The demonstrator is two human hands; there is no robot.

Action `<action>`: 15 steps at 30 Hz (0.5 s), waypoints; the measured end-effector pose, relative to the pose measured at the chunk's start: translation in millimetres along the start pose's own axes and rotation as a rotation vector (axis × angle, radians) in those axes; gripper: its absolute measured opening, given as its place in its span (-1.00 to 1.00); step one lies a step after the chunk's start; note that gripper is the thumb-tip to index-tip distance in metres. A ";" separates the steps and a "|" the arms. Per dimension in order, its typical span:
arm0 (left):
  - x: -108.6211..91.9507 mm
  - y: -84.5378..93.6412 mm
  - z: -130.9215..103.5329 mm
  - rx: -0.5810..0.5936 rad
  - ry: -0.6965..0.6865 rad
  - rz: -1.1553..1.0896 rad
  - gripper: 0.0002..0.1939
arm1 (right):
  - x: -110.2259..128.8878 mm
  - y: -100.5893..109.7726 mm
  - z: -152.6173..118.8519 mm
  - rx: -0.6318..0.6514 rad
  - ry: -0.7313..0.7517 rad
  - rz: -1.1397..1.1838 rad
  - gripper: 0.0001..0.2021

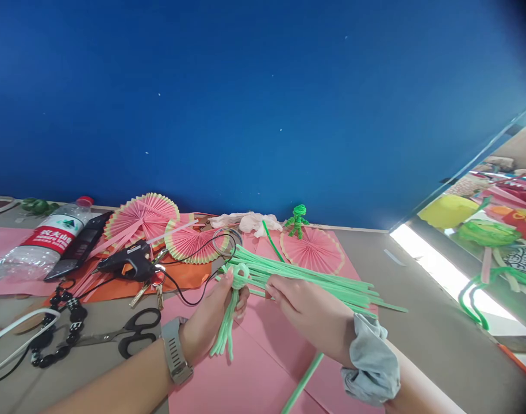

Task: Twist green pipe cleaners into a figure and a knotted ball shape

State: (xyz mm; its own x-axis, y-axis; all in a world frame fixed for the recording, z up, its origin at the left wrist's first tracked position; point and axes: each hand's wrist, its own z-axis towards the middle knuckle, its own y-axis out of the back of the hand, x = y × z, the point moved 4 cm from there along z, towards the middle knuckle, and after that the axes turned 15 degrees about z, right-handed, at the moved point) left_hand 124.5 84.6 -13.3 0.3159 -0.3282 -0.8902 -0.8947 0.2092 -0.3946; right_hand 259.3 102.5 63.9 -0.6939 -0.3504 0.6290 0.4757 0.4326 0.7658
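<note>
My left hand point(217, 313) is closed around a bundle of light green pipe cleaners point(225, 328). The top of this bundle is wound into a rounded knot with a loop, and its loose ends hang below my fingers. To the right, my right hand point(295, 296) pinches a pipe cleaner point(303, 384) that seems to run from the knot; its long tail shows below my wrist. Behind both hands lies a pile of straight light green pipe cleaners point(306, 276) on pink paper point(249, 368). A small green pipe cleaner figure point(297, 221) stands against the blue wall.
Pink folded paper fans point(146, 215) lie at the back. Left are a black glue gun point(129, 261) with its cord, keys point(158, 280), black-handled scissors point(137, 330), a bead string point(75, 316) and a plastic bottle point(51, 236). The blue wall point(263, 115) bounds the table.
</note>
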 end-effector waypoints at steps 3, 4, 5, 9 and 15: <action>-1.2 -0.3 1.1 -0.006 -0.018 -0.003 -0.64 | -3.4 -2.6 0.4 0.022 0.020 0.012 -0.81; -1.3 -0.4 1.2 -0.009 -0.022 -0.003 -0.64 | -5.3 -3.8 0.5 0.032 0.031 0.016 -0.81; -1.4 -0.5 1.2 -0.011 -0.024 -0.003 -0.64 | -7.5 -5.0 0.8 0.039 0.038 0.017 -0.81; -2.0 -0.2 0.7 -0.027 -0.023 -0.007 -0.66 | -15.9 -9.1 1.8 0.041 0.052 0.015 -0.74; -3.0 2.7 2.2 -0.038 -0.017 -0.029 -0.69 | -15.6 -10.0 0.9 0.044 0.054 0.014 -0.74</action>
State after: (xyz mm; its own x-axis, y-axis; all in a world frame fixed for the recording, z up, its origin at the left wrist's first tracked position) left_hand 121.9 88.2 -12.2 0.3465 -0.3177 -0.8826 -0.8965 0.1646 -0.4112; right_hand 264.9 104.4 46.4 -0.6571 -0.3876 0.6465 0.4596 0.4737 0.7512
